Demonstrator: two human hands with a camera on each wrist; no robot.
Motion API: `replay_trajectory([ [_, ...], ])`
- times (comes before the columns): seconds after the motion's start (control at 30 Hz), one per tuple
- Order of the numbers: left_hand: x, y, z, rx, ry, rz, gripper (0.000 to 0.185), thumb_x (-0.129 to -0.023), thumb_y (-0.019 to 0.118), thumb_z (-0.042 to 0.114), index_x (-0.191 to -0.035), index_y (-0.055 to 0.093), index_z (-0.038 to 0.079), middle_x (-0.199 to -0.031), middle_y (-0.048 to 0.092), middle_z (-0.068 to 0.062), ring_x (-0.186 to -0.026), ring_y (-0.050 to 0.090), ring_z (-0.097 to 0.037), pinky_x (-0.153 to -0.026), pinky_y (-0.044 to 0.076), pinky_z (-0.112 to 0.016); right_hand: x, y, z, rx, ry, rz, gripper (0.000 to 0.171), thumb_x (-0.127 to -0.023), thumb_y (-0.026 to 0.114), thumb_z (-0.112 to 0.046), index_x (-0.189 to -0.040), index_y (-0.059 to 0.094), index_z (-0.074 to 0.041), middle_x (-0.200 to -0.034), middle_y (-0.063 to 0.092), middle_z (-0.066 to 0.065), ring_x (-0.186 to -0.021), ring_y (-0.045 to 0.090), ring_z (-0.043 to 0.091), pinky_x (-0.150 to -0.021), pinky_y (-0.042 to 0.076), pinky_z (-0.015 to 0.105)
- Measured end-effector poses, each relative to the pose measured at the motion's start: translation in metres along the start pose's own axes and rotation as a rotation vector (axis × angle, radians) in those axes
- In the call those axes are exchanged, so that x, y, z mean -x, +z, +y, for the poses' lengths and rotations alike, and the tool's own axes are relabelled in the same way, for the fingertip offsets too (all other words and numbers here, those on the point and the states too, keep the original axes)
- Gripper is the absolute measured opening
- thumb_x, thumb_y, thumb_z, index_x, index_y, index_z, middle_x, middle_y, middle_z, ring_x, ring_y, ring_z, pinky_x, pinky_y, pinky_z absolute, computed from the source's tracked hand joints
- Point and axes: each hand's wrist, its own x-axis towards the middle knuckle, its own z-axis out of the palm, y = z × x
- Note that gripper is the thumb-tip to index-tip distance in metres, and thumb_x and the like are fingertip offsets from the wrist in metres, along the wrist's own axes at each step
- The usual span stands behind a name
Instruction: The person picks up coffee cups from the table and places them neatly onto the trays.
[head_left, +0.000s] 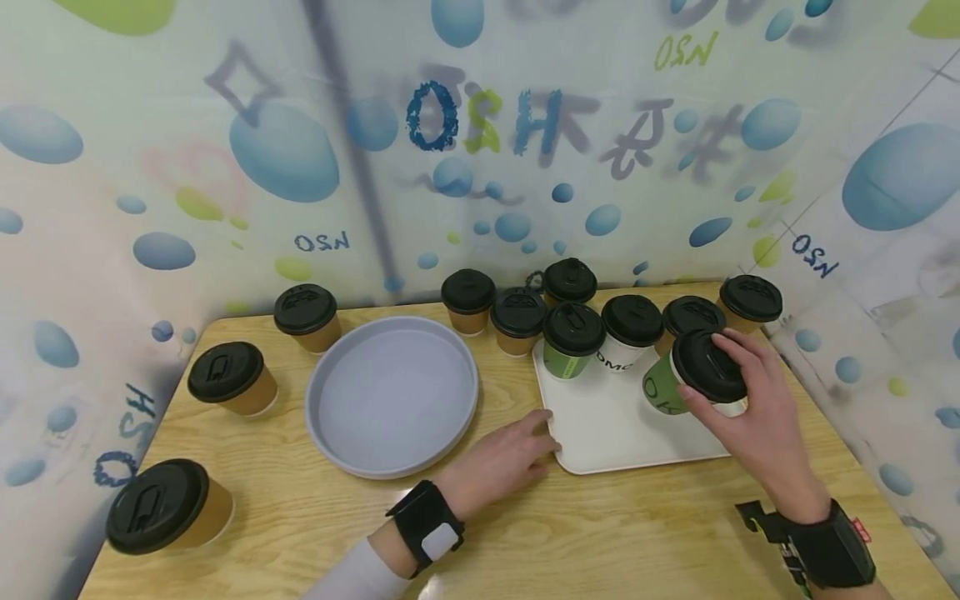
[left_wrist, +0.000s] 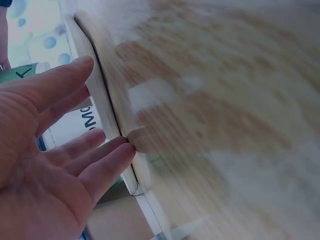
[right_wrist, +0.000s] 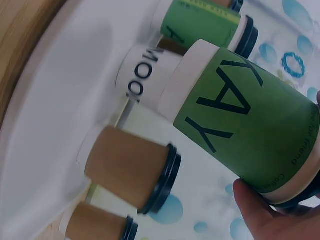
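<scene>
My right hand grips a green paper cup by its black lid, thumb on one side and fingers on the other. The cup is tilted and held over the right part of a white tray; the right wrist view shows large dark letters on its green side. Another green cup and a white lettered cup stand at the tray's back. At the tray's left front edge, the fingertips of my left hand touch the rim, fingers loosely extended in the left wrist view.
Several brown cups with black lids stand behind the tray, one at the back right corner. A round grey-blue plate lies left of the tray. More brown cups stand along the table's left side. A patterned sheet rises behind the table.
</scene>
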Motion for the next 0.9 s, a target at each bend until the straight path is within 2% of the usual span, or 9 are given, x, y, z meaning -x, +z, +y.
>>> replay_trajectory([
  [0.23,0.002,-0.002,-0.002,0.030,-0.008,-0.044,0.034,-0.097,0.075,0.020,-0.131,0.072,0.018,-0.154,0.051,-0.012,-0.133,0.058,-0.018,-0.100,0.052,-0.027,0.002,0.019,-0.010,-0.046,-0.019,-0.095,0.080,-0.077,0.088,-0.009,-0.149,0.054,-0.012,-0.155,0.043,0.015,-0.136,0.042,0.043,-0.108,0.032,0.024],
  [0.33,0.002,-0.002,-0.004,0.053,-0.011,-0.059,0.035,-0.097,0.075,0.019,-0.132,0.072,0.019,-0.155,0.050,-0.012,-0.133,0.058,-0.017,-0.098,0.052,-0.026,0.001,0.028,-0.013,-0.051,-0.057,-0.111,0.080,-0.076,0.089,-0.009,-0.148,0.054,-0.010,-0.154,0.044,0.015,-0.136,0.044,0.040,-0.106,0.030,0.016],
  [0.4,0.002,-0.002,-0.005,0.066,-0.013,-0.063,0.036,-0.097,0.075,0.018,-0.133,0.071,0.019,-0.156,0.050,-0.012,-0.132,0.058,-0.017,-0.097,0.053,-0.026,0.002,0.034,-0.015,-0.053,-0.073,-0.125,0.080,-0.076,0.089,-0.010,-0.148,0.055,-0.010,-0.154,0.045,0.015,-0.136,0.044,0.039,-0.105,0.030,0.016],
  [0.6,0.002,-0.001,-0.006,0.089,-0.023,-0.076,0.038,-0.097,0.074,0.020,-0.135,0.070,0.019,-0.157,0.048,-0.012,-0.134,0.057,-0.018,-0.100,0.052,-0.028,0.004,0.050,-0.022,-0.045,-0.075,-0.207,0.079,-0.077,0.090,-0.015,-0.148,0.054,-0.013,-0.155,0.043,0.013,-0.136,0.046,0.036,-0.101,0.042,0.038],
  [0.77,0.002,-0.001,-0.007,0.088,-0.024,-0.079,0.039,-0.097,0.075,0.021,-0.136,0.070,0.018,-0.157,0.047,-0.012,-0.135,0.056,-0.018,-0.100,0.051,-0.027,0.007,0.062,-0.025,-0.033,-0.094,-0.256,0.080,-0.077,0.091,-0.018,-0.148,0.054,-0.015,-0.156,0.042,0.011,-0.141,0.043,0.034,-0.105,0.043,0.037],
  [0.9,0.002,-0.001,-0.006,0.093,-0.019,-0.074,0.039,-0.097,0.075,0.021,-0.135,0.070,0.018,-0.156,0.048,-0.013,-0.135,0.056,-0.018,-0.101,0.051,-0.027,0.007,0.071,-0.027,-0.032,-0.128,-0.274,0.079,-0.079,0.091,-0.021,-0.148,0.053,-0.016,-0.156,0.042,0.011,-0.139,0.045,0.033,-0.100,0.048,0.048],
])
